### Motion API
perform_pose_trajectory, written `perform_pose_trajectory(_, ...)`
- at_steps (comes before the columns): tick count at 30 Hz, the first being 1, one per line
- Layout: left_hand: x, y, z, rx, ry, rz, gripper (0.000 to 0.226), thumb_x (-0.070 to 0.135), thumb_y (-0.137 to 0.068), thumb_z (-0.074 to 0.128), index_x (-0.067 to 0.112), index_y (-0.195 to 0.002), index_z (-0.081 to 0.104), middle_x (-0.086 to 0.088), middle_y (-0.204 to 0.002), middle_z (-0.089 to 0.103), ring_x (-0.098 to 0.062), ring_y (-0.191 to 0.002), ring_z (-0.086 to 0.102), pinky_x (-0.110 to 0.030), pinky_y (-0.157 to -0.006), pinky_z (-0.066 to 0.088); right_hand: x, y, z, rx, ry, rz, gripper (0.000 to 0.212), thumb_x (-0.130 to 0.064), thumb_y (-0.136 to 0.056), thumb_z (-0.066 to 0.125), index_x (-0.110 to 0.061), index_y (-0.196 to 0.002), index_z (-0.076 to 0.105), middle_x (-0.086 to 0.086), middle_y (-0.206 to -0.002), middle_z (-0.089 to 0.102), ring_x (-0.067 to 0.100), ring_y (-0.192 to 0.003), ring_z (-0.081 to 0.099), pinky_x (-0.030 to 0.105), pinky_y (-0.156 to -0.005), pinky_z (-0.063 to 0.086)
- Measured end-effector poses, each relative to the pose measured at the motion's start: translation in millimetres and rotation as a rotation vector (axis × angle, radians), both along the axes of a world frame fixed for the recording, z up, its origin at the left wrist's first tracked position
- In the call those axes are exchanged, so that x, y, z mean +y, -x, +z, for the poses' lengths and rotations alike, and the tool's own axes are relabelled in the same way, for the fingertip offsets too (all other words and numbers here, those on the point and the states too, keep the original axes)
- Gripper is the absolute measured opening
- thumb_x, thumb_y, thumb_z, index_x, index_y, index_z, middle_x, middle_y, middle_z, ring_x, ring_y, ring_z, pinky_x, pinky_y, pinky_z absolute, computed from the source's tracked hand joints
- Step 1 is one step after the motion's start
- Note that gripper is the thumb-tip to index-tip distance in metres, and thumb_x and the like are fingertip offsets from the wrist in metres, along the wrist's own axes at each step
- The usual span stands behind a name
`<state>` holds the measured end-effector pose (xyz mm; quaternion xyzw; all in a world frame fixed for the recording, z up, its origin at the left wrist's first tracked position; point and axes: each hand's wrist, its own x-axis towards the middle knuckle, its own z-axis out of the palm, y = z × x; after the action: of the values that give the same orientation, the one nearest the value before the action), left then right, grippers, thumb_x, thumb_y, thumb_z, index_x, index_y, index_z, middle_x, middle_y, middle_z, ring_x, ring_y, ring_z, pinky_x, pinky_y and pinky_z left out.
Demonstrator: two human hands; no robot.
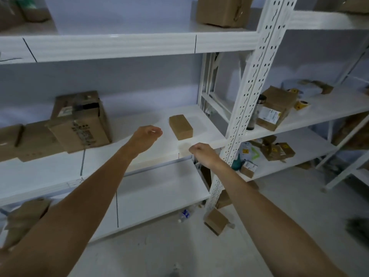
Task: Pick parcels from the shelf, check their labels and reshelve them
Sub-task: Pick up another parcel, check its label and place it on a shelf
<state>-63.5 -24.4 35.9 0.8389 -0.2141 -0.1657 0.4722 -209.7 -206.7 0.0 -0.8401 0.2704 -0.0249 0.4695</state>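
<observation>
The white shelving unit (127,44) fills most of my view, with its perforated upright post (252,80) slanting down at 3 o'clock of my hands. On the middle shelf (50,172), out at 9 o'clock, a large cardboard carton (79,120) sits tilted against flatter boxes (24,140) beside it. Another carton (223,11) stands on the top shelf at 12 o'clock. In the next bay at 3 o'clock, a labelled parcel (273,108) leans beside a dark bottle (257,112). The small brown parcel (181,126) rests alone on the middle shelf at 12 o'clock, near both my hands but touched by neither. My left hand (146,135) hovers just at its 9 o'clock, fingers loosely curled, holding nothing. My right hand (201,153) hangs over the shelf's front edge at the parcel's 5 o'clock, fingers curled inward and also empty. Another small box (216,220) lies on the floor at 6 o'clock, with 1 plastic bottle (184,214) beside it.
</observation>
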Motion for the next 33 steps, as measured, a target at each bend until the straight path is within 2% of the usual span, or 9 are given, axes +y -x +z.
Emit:
perform_pose_trajectory(4, -19.3, -29.0, -5.0, 0.070, 0.033, 0.001, 0.015, 0.021, -0.100, 0.061, 0.014, -0.110, 0.070, -0.014, -0.126, 0.069, -0.023, -0.102, 0.066, -0.033, -0.088, 0.047, -22.3, -28.3, -2.5, 0.007, -0.011, -0.034, 0.030, -0.032, -0.098, 0.055, -0.013, -0.117, 0.069, 0.004, -0.118, 0.067, 0.025, -0.115, 0.061, 0.039, -0.104, 0.047)
perform_pose_trajectory(8, -43.0, -49.1, -15.6, 0.095, 0.068, -0.006, 0.013, 0.021, -0.101, 0.061, 0.014, -0.108, 0.069, -0.012, -0.122, 0.069, -0.021, -0.098, 0.065, -0.029, -0.084, 0.047, -44.3, -51.2, 0.3, 0.033, 0.026, -0.066, 0.035, -0.033, -0.099, 0.053, -0.012, -0.123, 0.067, 0.007, -0.122, 0.067, 0.026, -0.115, 0.062, 0.041, -0.102, 0.049)
perform_pose_trajectory(13, -60.9, -62.8, -37.1, 0.175, 0.044, -0.080, 0.026, 0.027, -0.099, 0.063, 0.007, -0.114, 0.072, -0.015, -0.123, 0.070, -0.028, -0.108, 0.066, -0.036, -0.092, 0.048, -58.2, -69.8, -2.9, 0.131, 0.090, -0.045, 0.039, -0.027, -0.103, 0.048, -0.001, -0.127, 0.064, 0.017, -0.128, 0.066, 0.034, -0.118, 0.061, 0.042, -0.102, 0.048)
perform_pose_trajectory(18, -79.5, -75.0, -46.8, 0.181, 0.025, -0.062, 0.042, 0.030, -0.099, 0.063, 0.006, -0.133, 0.065, -0.012, -0.131, 0.066, -0.029, -0.120, 0.064, -0.041, -0.104, 0.048, -77.6, -91.0, -14.0, 0.220, 0.128, -0.035, 0.042, -0.026, -0.104, 0.046, 0.003, -0.129, 0.061, 0.022, -0.132, 0.063, 0.038, -0.122, 0.059, 0.042, -0.104, 0.047)
perform_pose_trajectory(23, -98.4, -84.0, -55.6, 0.166, 0.010, 0.005, 0.037, 0.032, -0.099, 0.062, 0.010, -0.128, 0.069, -0.013, -0.132, 0.067, -0.030, -0.121, 0.061, -0.047, -0.111, 0.046, -96.1, -117.0, -14.4, 0.273, 0.170, 0.070, 0.049, -0.037, -0.105, 0.045, 0.000, -0.135, 0.056, 0.018, -0.136, 0.061, 0.035, -0.122, 0.058, 0.032, -0.087, 0.040)
perform_pose_trajectory(26, -110.3, -85.4, -64.7, 0.140, -0.052, 0.027, 0.039, 0.031, -0.101, 0.058, 0.008, -0.130, 0.068, -0.012, -0.134, 0.065, -0.030, -0.125, 0.060, -0.040, -0.108, 0.045, -98.8, -134.3, -10.9, 0.286, 0.167, 0.146, 0.046, -0.032, -0.106, 0.047, -0.005, -0.143, 0.050, 0.013, -0.137, 0.059, 0.031, -0.116, 0.058, 0.029, -0.086, 0.037)
perform_pose_trajectory(28, -118.2, -86.6, -71.9, 0.167, -0.067, 0.048, 0.048, 0.034, -0.100, 0.058, 0.009, -0.140, 0.061, -0.013, -0.146, 0.058, -0.030, -0.134, 0.054, -0.039, -0.112, 0.040, -101.5, -148.9, -13.7, 0.228, 0.156, 0.163, 0.046, -0.028, -0.102, 0.054, -0.009, -0.143, 0.049, 0.006, -0.131, 0.059, 0.028, -0.108, 0.058, 0.031, -0.088, 0.042)
perform_pose_trajectory(31, -128.2, -86.5, -81.2, 0.254, -0.059, 0.097, 0.069, 0.040, -0.092, 0.062, 0.010, -0.153, 0.046, -0.012, -0.160, 0.043, -0.031, -0.146, 0.043, -0.045, -0.122, 0.032, -138.9, -192.3, -77.1, 0.174, 0.092, 0.158, 0.063, -0.044, -0.080, 0.070, -0.023, -0.137, 0.052, -0.003, -0.122, 0.063, 0.025, -0.114, 0.065, 0.039, -0.097, 0.053)
perform_pose_trajectory(33, -135.7, -86.6, -86.9, 0.274, -0.063, 0.118, 0.075, 0.042, -0.091, 0.063, 0.007, -0.154, 0.043, -0.012, -0.161, 0.041, -0.031, -0.147, 0.041, -0.043, -0.123, 0.030, -142.0, -202.8, -96.5, 0.139, 0.023, 0.135, 0.073, -0.049, -0.069, 0.069, -0.024, -0.136, 0.053, 0.000, -0.121, 0.066, 0.027, -0.114, 0.068, 0.043, -0.098, 0.055)
